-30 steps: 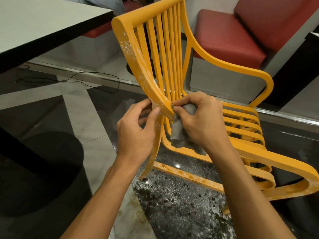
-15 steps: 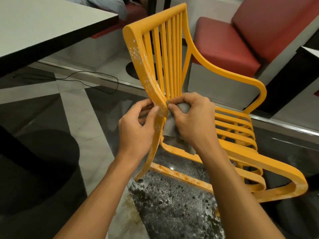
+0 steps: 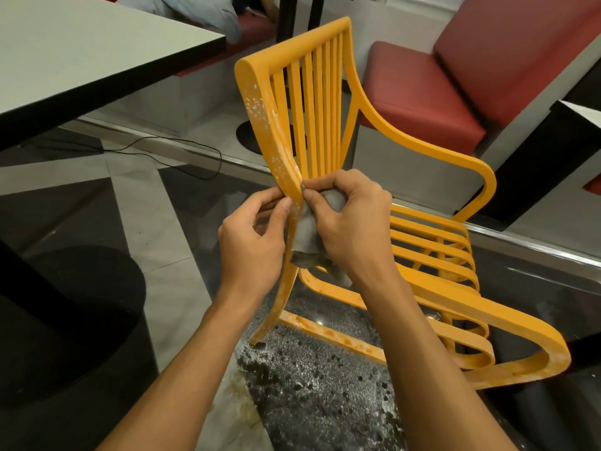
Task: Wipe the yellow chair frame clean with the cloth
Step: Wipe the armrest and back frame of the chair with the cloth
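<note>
The right hand (image 3: 354, 229) is clutching the grey cloth (image 3: 305, 232) in curled fingers and pressing it to the inner edge of the yellow chair frame (image 3: 260, 118), low on its near back post. The left hand (image 3: 250, 242) is pinching that post from the outer edge. The chair is standing on speckled floor (image 3: 325, 402), with the table (image 3: 81, 50) well apart to the left and the red bench (image 3: 422, 92) near behind.
</note>
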`<state>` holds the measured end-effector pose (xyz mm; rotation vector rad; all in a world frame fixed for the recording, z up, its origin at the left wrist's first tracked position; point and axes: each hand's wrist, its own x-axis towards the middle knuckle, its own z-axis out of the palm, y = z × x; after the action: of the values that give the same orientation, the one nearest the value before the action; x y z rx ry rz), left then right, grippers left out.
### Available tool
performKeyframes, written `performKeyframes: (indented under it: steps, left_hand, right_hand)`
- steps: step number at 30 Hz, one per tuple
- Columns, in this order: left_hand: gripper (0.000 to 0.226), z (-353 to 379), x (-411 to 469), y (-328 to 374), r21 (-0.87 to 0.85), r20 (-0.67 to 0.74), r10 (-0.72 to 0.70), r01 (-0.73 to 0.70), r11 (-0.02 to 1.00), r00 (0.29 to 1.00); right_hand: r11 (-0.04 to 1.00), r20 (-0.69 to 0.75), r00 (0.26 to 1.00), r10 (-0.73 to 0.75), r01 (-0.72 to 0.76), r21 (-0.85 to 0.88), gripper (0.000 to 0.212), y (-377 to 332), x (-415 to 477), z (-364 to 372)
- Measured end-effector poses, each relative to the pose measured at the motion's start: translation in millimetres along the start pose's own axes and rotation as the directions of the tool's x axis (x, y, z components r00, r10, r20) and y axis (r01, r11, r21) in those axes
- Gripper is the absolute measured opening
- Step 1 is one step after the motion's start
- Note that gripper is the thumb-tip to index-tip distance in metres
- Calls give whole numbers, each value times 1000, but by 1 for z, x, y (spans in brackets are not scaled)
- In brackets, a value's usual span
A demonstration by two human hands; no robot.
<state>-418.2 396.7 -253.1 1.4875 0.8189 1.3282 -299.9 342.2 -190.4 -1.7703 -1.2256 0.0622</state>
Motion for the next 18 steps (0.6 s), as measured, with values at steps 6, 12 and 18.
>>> performKeyframes:
  steps: [6, 12, 18]
  left_hand:
    - [23, 1, 1, -1, -11, 4, -5, 5, 1000, 1000]
    - [23, 0, 2, -2, -23, 7, 2, -2, 1000, 1000]
    - [25, 0, 2, -5, -15, 16, -4, 4, 1000, 1000]
  right_hand:
    - [995, 4, 995, 104, -104, 0, 6, 9, -1, -7]
    - [999, -29, 999, 13, -12, 33, 9, 5, -6, 0]
    - [995, -11, 995, 100, -100, 4, 7, 7, -1, -4]
